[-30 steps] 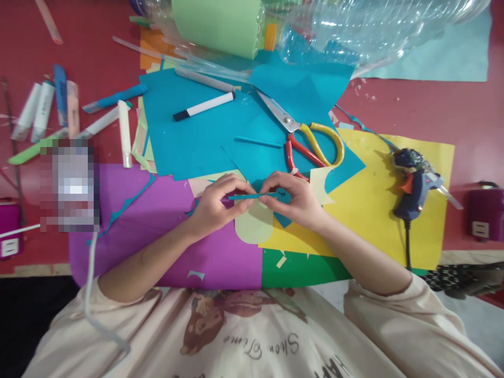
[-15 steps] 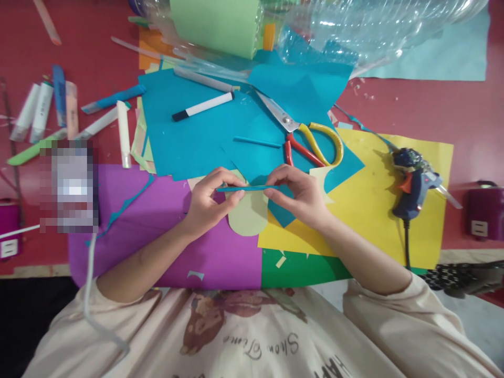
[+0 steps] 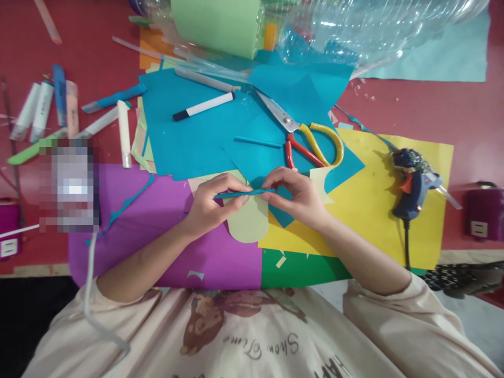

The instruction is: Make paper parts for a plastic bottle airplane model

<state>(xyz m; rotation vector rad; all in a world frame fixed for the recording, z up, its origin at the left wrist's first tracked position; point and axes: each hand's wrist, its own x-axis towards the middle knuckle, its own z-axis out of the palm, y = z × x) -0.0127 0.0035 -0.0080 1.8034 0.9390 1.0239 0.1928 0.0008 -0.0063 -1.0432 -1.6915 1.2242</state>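
Between both hands stretches a thin blue paper strip (image 3: 256, 192), held nearly level. My left hand (image 3: 212, 199) pinches its left part between thumb and fingers. My right hand (image 3: 297, 195) pinches the right part the same way, with the two sets of fingertips close together. Just below the strip is a pale green paper piece (image 3: 248, 223) with a rounded lower edge, its top partly hidden by the strip and fingers. Beyond my hands, scissors (image 3: 289, 123) with red and yellow handles lie on blue paper (image 3: 189, 147), near another narrow blue strip (image 3: 258, 142).
A glue gun (image 3: 411, 189) rests on yellow paper (image 3: 362, 210) at the right. Several markers (image 3: 43, 113) lie at the left, near a blurred-out device (image 3: 74, 189) on purple paper (image 3: 165, 226). Clear plastic bottles (image 3: 338, 31) fill the back; a black-and-white marker (image 3: 203, 106) lies on the blue paper.
Both hands have moved slightly, and the left fingers have shifted toward the right ones. The strip sits a little lower and tilts slightly. The pale green piece also appears a little lower.
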